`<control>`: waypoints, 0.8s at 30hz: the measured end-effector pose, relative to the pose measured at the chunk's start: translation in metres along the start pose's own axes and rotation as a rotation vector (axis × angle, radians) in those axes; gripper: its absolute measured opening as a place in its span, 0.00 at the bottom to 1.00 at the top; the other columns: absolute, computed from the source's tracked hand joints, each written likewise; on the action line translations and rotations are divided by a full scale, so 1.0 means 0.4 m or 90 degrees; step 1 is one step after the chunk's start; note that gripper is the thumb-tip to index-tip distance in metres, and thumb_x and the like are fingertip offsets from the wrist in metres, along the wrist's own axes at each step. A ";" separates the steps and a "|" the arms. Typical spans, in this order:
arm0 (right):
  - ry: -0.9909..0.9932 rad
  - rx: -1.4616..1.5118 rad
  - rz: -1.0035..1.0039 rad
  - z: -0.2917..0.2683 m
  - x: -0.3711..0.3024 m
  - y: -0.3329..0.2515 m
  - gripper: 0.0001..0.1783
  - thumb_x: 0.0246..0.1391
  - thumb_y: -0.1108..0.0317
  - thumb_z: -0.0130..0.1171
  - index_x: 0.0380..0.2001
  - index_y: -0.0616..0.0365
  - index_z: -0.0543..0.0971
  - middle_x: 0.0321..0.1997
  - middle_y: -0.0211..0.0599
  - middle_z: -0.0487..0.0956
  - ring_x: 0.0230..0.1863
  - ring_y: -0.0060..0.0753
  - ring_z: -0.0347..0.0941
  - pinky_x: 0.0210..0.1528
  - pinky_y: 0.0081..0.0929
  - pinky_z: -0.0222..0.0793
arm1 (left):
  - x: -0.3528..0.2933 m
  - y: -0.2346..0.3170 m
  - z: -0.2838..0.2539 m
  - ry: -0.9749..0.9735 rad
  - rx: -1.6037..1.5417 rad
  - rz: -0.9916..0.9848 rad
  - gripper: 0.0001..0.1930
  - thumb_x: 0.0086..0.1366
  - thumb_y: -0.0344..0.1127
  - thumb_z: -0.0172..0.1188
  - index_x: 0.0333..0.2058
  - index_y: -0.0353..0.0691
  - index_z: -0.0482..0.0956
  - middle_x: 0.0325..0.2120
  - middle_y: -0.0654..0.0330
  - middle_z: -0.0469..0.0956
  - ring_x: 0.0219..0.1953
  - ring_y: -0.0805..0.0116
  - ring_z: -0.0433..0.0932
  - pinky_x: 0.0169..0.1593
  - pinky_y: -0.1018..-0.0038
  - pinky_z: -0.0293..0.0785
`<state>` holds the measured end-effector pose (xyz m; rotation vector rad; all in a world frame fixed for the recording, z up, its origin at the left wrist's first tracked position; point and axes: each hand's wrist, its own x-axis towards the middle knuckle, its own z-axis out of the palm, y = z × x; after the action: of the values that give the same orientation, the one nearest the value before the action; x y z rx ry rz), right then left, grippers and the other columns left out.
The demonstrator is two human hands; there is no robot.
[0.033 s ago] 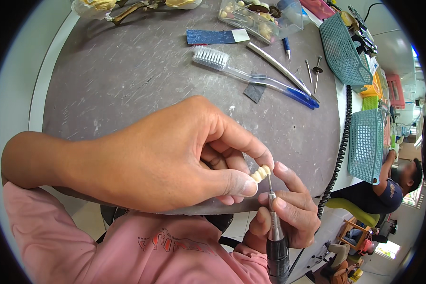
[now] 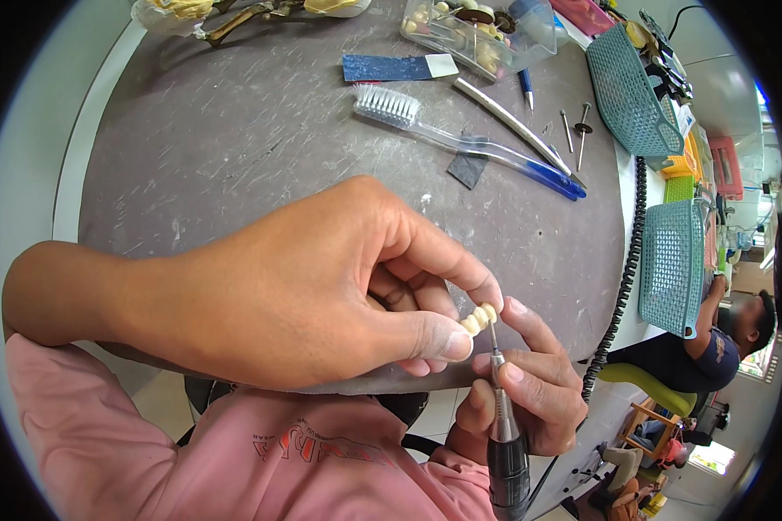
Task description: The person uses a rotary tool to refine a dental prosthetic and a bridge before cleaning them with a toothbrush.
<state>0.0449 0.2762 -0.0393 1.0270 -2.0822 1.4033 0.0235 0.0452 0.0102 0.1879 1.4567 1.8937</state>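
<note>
My left hand (image 2: 321,286) pinches a small cream-coloured dental bridge (image 2: 476,319), several joined tooth shapes, between thumb and forefinger near the table's front edge. My right hand (image 2: 539,382) is closed around a rotary handpiece (image 2: 507,451) with a silver nose and black grip, held nearly upright. Its thin metal bur (image 2: 493,335) meets the right end of the bridge; whether the very tip touches cannot be made out. The other fingers of my left hand curl underneath, partly hidden.
Beyond my hands lie a toothbrush (image 2: 487,148), a silver pen-like tool (image 2: 508,113), a blue strip (image 2: 387,68), a dark square (image 2: 467,170) and a disc on a shank (image 2: 584,130). Teal baskets (image 2: 672,260) and a coiled black cord (image 2: 627,286) line the right. A co-worker (image 2: 712,347) sits there.
The handpiece's nose and bur have shifted very slightly to the left against the bridge. Both hands otherwise keep their places.
</note>
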 end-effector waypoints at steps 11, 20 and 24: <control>-0.003 -0.015 0.006 0.003 -0.001 -0.003 0.21 0.44 0.65 0.76 0.39 0.61 0.79 0.24 0.40 0.82 0.42 0.53 0.84 0.41 0.42 0.84 | 0.001 -0.005 -0.002 -0.005 -0.005 0.006 0.20 0.64 0.22 0.62 0.55 0.25 0.74 0.34 0.53 0.83 0.39 0.75 0.82 0.47 0.82 0.78; -0.015 -0.015 0.000 0.001 0.001 -0.005 0.21 0.43 0.65 0.76 0.39 0.61 0.79 0.24 0.39 0.82 0.42 0.53 0.84 0.41 0.41 0.84 | 0.000 -0.001 0.000 0.004 -0.003 -0.003 0.21 0.64 0.22 0.62 0.55 0.25 0.74 0.35 0.53 0.83 0.40 0.75 0.82 0.48 0.82 0.79; -0.024 -0.011 -0.008 -0.002 0.002 0.000 0.21 0.44 0.64 0.76 0.39 0.61 0.79 0.24 0.40 0.82 0.41 0.53 0.84 0.40 0.41 0.85 | -0.001 -0.001 0.001 0.004 -0.002 0.007 0.20 0.64 0.22 0.62 0.55 0.25 0.74 0.35 0.53 0.83 0.40 0.75 0.82 0.48 0.82 0.79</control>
<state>0.0444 0.2767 -0.0384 1.0646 -2.1081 1.3671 0.0243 0.0453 0.0101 0.1890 1.4600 1.9057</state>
